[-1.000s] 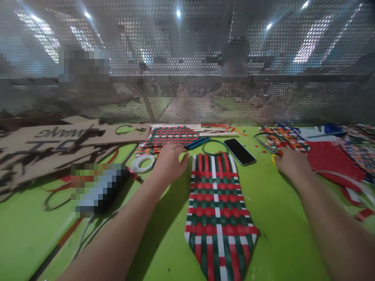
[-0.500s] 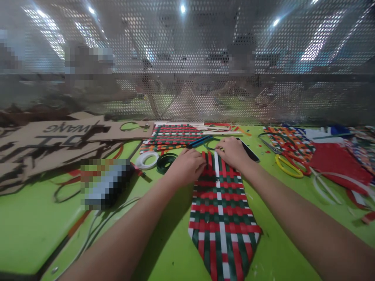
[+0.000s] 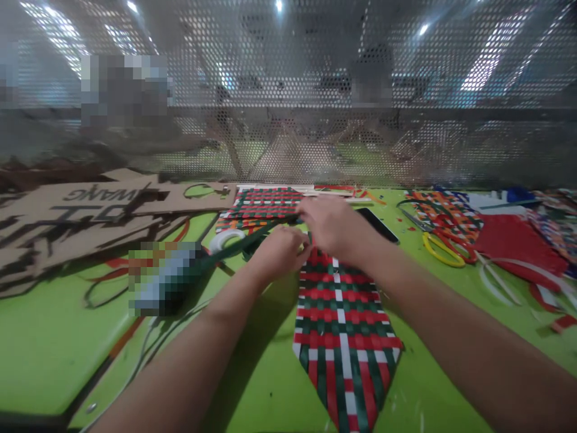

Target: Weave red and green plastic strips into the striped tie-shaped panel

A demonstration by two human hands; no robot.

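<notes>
A woven mat (image 3: pixel 345 328) of red, green and white strips lies on the green table (image 3: pixel 252 385) in front of me. My left hand (image 3: pixel 279 252) sits with curled fingers on the mat's top left corner. My right hand (image 3: pixel 333 228), blurred by motion, is just above the mat's top edge and pinches one end of a dark green strip (image 3: pixel 243 243). The strip runs taut from that hand down to the left, toward a green coil half hidden behind my left hand.
A black phone (image 3: pixel 381 225) lies right of my right hand, yellow scissors (image 3: pixel 439 249) and red woven pieces (image 3: pixel 514 240) further right. A white tape roll (image 3: pixel 225 239), a second woven panel (image 3: pixel 265 201) and lettered cardboard (image 3: pixel 90 210) lie to the left. A perforated metal screen (image 3: pixel 288 120) closes the back.
My right hand came over from the scissors at the right to the mat's top, then lifted and drew the green strip out taut. My left hand stayed at the mat's top left corner.
</notes>
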